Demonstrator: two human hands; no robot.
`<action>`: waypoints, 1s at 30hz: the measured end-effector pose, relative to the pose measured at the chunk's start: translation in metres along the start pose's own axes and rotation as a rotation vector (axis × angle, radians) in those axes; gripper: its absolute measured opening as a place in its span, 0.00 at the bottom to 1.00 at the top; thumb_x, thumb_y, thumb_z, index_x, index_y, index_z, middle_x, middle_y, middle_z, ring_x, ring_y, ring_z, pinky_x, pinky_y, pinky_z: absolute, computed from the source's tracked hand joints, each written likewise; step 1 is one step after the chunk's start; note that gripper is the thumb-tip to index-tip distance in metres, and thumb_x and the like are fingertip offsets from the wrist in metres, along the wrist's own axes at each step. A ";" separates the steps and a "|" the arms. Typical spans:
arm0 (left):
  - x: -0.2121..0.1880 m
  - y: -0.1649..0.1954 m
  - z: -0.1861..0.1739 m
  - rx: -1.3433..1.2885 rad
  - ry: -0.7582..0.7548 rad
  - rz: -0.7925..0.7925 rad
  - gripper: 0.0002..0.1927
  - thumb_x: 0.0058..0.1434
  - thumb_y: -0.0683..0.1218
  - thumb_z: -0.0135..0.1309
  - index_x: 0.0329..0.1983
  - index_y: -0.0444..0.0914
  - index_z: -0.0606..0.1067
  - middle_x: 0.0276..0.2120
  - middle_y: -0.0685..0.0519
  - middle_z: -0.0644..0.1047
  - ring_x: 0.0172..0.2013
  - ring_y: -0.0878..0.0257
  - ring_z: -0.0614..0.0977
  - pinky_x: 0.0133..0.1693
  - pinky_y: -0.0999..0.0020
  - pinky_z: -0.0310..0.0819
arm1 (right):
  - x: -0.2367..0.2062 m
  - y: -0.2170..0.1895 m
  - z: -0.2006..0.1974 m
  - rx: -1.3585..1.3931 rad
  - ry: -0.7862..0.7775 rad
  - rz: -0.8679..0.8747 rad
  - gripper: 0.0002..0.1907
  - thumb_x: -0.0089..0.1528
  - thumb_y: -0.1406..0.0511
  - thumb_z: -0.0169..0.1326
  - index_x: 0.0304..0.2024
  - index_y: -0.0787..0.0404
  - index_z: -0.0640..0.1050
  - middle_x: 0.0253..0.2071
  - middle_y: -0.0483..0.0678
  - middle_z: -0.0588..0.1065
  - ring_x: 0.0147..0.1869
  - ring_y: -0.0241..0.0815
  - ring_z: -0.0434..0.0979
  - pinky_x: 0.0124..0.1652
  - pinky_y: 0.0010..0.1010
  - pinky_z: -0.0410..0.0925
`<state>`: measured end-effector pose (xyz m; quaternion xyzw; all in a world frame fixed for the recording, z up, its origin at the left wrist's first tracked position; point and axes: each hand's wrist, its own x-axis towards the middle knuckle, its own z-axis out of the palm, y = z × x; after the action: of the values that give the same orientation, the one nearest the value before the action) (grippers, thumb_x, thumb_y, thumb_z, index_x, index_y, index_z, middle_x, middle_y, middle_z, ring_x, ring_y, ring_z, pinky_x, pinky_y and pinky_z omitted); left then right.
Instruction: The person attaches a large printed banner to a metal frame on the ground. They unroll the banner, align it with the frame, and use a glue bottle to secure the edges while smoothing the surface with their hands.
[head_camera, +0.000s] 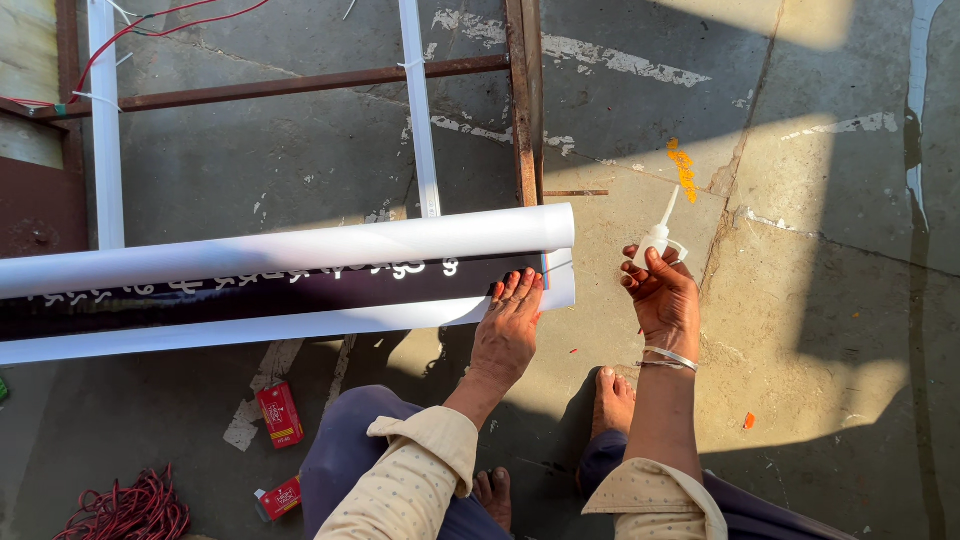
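rolled white-and-dark banner sign (280, 285) on the floor; two small red packets (280, 414) nearer the knees.

Cracked concrete floor (820, 330) carries a rolled banner (280, 285), 2 red boxes (281, 414), coiled red wire (125, 508).

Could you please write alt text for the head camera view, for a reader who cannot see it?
A squatting person's left hand presses on the end of a partly rolled white and dark banner on a concrete floor, while the right hand holds a small white nozzle bottle. A rusty metal frame, red boxes and red wire lie around.
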<state>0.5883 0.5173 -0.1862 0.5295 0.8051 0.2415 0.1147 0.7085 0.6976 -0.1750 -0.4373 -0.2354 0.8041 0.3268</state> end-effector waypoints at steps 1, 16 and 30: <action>0.000 0.001 0.000 0.001 0.005 -0.008 0.23 0.72 0.42 0.45 0.69 0.32 0.67 0.69 0.42 0.67 0.71 0.50 0.65 0.72 0.53 0.52 | -0.002 0.001 0.003 -0.039 -0.034 0.014 0.10 0.64 0.69 0.56 0.47 0.65 0.73 0.39 0.55 0.79 0.40 0.45 0.81 0.35 0.30 0.72; 0.006 0.010 -0.004 0.098 -0.068 -0.003 0.27 0.66 0.43 0.50 0.68 0.31 0.66 0.70 0.43 0.66 0.72 0.49 0.63 0.72 0.49 0.51 | 0.001 0.052 0.053 -0.666 0.036 0.039 0.25 0.48 0.75 0.69 0.37 0.58 0.66 0.32 0.49 0.76 0.34 0.40 0.82 0.31 0.29 0.75; 0.019 0.008 -0.019 0.075 -0.233 0.031 0.35 0.58 0.51 0.58 0.65 0.27 0.68 0.68 0.39 0.66 0.72 0.48 0.61 0.72 0.46 0.47 | 0.009 0.056 0.051 -0.490 0.034 0.131 0.22 0.49 0.81 0.62 0.37 0.60 0.68 0.31 0.48 0.73 0.35 0.42 0.82 0.34 0.31 0.77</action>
<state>0.5784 0.5322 -0.1648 0.5703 0.7865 0.1498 0.1836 0.6432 0.6616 -0.1911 -0.5315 -0.3889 0.7349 0.1620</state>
